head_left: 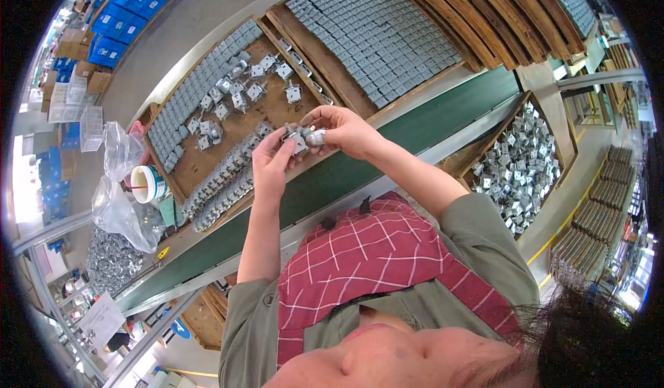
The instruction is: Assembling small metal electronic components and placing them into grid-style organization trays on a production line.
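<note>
Above the front edge of a wooden tray (200,154), my two hands meet. My left hand (270,163) is closed around a small grey metal part (299,143) with a squarish plate, its thumb on top. The fingers of my right hand (349,133) curl in from the other side, pinching a small shiny pale piece (316,137) against that part. Exactly how the two pieces join is hidden by my fingers. Loose silvery metal parts (238,101) lie scattered in the tray beyond my hands. Rows of similar parts (218,187) line the tray's near side.
Below my hands runs a green conveyor belt (443,111). Another tray with grey parts in rows (373,35) lies at the back. To the right stands a bin heaped with metal parts (519,160). A white bucket (143,184) and plastic bags (117,201) sit at left.
</note>
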A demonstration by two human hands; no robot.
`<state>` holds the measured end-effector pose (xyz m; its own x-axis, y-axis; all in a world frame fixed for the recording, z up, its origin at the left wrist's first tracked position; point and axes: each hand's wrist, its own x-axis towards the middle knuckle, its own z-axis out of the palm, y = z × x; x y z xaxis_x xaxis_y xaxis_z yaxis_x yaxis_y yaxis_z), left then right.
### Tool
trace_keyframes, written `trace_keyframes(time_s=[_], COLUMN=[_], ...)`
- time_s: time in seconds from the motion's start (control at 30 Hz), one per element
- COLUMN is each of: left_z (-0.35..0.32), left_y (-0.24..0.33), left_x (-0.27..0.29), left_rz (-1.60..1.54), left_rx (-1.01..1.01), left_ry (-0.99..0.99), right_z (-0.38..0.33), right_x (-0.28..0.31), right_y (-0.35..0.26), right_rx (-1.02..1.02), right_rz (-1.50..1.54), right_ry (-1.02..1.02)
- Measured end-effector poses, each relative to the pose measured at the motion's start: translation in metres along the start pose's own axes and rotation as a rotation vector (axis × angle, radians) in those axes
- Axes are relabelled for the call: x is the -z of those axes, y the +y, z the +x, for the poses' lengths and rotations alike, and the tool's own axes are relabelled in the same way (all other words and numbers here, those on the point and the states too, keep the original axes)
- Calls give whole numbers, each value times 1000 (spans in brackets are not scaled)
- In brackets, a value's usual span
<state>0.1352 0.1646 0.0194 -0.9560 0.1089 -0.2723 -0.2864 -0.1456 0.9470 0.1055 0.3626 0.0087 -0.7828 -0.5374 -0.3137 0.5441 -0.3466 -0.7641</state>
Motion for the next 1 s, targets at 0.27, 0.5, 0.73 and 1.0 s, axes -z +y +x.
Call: trace_keyframes(time_s=[0.27, 0.5, 0.73, 1.0], left_z=[-1, 8, 1, 22], left_y=[0, 16, 32, 25], left_x=[-4, -7, 3, 49], left_rz=[461, 739, 1063, 973], left_rx=[-157, -357, -373, -377], left_ry=[-61, -72, -27, 154], right_z=[-7, 15, 29, 91], right_x=[7, -1, -15, -37], right_y=[-14, 25, 37, -12], right_rx=[124, -116, -57, -86], right_rz=[-461, 487, 38, -729], right_ry=[9, -42, -115, -250])
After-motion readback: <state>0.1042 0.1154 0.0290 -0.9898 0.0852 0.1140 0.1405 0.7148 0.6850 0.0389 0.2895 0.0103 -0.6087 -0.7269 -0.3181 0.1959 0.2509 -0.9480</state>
